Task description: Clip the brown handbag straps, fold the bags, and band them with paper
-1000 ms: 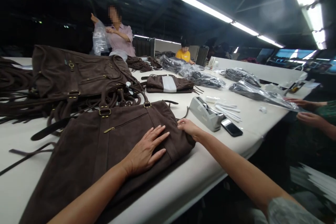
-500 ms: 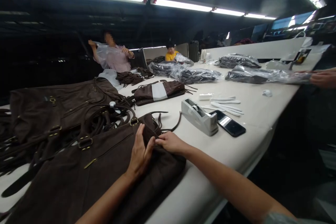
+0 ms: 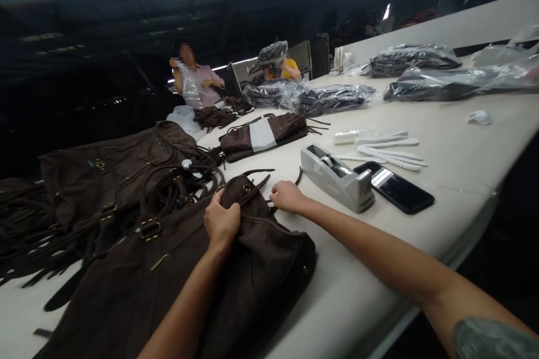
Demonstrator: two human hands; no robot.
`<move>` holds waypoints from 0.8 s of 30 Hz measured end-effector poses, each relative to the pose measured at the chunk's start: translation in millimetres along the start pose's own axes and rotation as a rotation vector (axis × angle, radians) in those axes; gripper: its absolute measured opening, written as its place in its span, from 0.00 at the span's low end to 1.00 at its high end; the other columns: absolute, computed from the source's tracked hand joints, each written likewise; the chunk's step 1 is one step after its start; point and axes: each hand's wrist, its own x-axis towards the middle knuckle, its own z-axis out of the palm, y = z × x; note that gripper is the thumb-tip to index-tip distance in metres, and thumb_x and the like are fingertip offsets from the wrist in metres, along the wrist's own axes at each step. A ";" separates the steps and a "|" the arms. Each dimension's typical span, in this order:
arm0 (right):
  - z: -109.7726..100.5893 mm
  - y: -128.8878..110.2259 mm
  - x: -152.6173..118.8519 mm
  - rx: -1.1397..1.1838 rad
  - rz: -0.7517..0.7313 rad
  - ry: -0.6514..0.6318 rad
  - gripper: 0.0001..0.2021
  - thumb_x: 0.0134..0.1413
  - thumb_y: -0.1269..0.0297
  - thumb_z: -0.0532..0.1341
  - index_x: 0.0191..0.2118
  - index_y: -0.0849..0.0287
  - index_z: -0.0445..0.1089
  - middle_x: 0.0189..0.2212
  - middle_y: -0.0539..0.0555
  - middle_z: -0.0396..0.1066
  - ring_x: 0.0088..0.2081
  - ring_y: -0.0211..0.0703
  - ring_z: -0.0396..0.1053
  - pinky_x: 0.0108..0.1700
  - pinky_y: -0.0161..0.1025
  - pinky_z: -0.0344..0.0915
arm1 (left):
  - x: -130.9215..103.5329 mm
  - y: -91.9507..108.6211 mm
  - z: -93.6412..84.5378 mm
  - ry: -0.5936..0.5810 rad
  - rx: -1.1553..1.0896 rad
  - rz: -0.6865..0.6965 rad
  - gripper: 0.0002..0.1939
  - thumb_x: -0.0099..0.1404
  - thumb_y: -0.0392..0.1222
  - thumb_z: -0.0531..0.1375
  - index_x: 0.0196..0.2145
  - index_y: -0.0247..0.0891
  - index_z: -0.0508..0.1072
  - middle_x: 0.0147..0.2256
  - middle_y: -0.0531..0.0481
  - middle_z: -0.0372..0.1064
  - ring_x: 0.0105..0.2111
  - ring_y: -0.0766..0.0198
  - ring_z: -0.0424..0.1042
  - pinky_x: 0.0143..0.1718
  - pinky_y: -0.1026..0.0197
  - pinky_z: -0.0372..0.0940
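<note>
A large dark brown bag with brass fittings lies on the white table in front of me. My left hand grips the fabric at its upper right end, thumb and fingers closed around a fold. Just right of it, my right hand is closed at a thin dark strap by the bag's edge; its fingertips are partly hidden. Loose straps stick out above the hands. A second brown bag lies behind, at the left.
A grey tape dispenser, a black phone and several white strips lie to the right. Beyond are a folded bag with a white band and plastic-wrapped bags. Two people are at the far side, handling plastic.
My left hand has gone from flat and spread to gripping the bag's end. My right hand has moved off the bag's fabric to the strap. The view has tilted down.
</note>
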 end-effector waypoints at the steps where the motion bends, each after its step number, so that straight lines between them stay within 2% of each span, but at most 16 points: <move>1: 3.5 -1.8 6.9 -0.016 0.012 0.006 0.03 0.49 0.69 0.64 0.28 0.61 0.75 0.34 0.63 0.76 0.43 0.57 0.71 0.43 0.42 0.62 | 2.0 -0.2 -2.0 0.009 -0.004 0.004 0.29 0.53 0.36 0.60 0.55 0.35 0.71 0.43 0.38 0.75 0.46 0.43 0.74 0.50 0.46 0.66; 4: 16.5 -9.3 16.7 -0.023 -0.012 0.021 0.08 0.47 0.61 0.67 0.32 0.59 0.74 0.34 0.60 0.76 0.42 0.55 0.71 0.41 0.42 0.62 | 3.9 -1.9 -3.0 0.019 -0.027 0.015 0.30 0.52 0.35 0.60 0.54 0.35 0.71 0.44 0.39 0.76 0.46 0.43 0.73 0.51 0.44 0.65; 6: 24.1 -13.8 16.7 0.002 -0.076 0.055 0.14 0.46 0.59 0.68 0.40 0.57 0.73 0.38 0.57 0.75 0.42 0.52 0.71 0.41 0.41 0.62 | 3.5 -4.7 -0.9 0.011 -0.062 0.016 0.29 0.52 0.35 0.59 0.54 0.35 0.71 0.45 0.39 0.75 0.46 0.45 0.74 0.51 0.47 0.65; 9: 30.7 -17.8 17.4 0.055 -0.190 0.119 0.19 0.52 0.58 0.64 0.49 0.55 0.67 0.42 0.53 0.74 0.40 0.44 0.70 0.41 0.38 0.62 | 2.8 -9.8 2.8 -0.017 -0.124 0.015 0.28 0.53 0.35 0.59 0.54 0.34 0.72 0.46 0.41 0.75 0.45 0.49 0.74 0.50 0.51 0.67; 12: 33.6 -19.8 26.6 0.074 -0.290 0.122 0.14 0.53 0.59 0.63 0.45 0.56 0.69 0.38 0.50 0.74 0.36 0.40 0.70 0.39 0.35 0.62 | 1.8 -12.8 5.1 -0.036 -0.163 0.017 0.28 0.54 0.36 0.59 0.54 0.34 0.71 0.47 0.41 0.74 0.47 0.50 0.74 0.51 0.51 0.66; 16: 39.0 -23.1 42.8 0.059 -0.367 0.095 0.10 0.50 0.65 0.64 0.40 0.61 0.73 0.33 0.53 0.74 0.33 0.41 0.69 0.38 0.35 0.62 | -0.8 -12.5 5.8 -0.054 -0.166 0.029 0.29 0.55 0.34 0.58 0.56 0.32 0.69 0.50 0.39 0.72 0.51 0.49 0.71 0.54 0.49 0.64; 20: 44.6 -25.2 47.1 0.033 -0.396 0.072 0.09 0.52 0.68 0.62 0.39 0.62 0.75 0.34 0.55 0.75 0.36 0.43 0.70 0.41 0.36 0.62 | -2.9 -11.1 5.3 -0.068 -0.163 0.039 0.28 0.56 0.34 0.58 0.56 0.36 0.69 0.51 0.42 0.72 0.52 0.49 0.70 0.55 0.48 0.64; 24: 40.0 -22.0 50.4 -0.008 -0.368 0.061 0.10 0.55 0.73 0.59 0.41 0.60 0.75 0.41 0.58 0.74 0.45 0.45 0.69 0.50 0.37 0.60 | -3.1 -10.4 4.0 -0.101 -0.186 0.056 0.28 0.56 0.34 0.58 0.56 0.35 0.68 0.52 0.42 0.71 0.53 0.51 0.70 0.56 0.50 0.63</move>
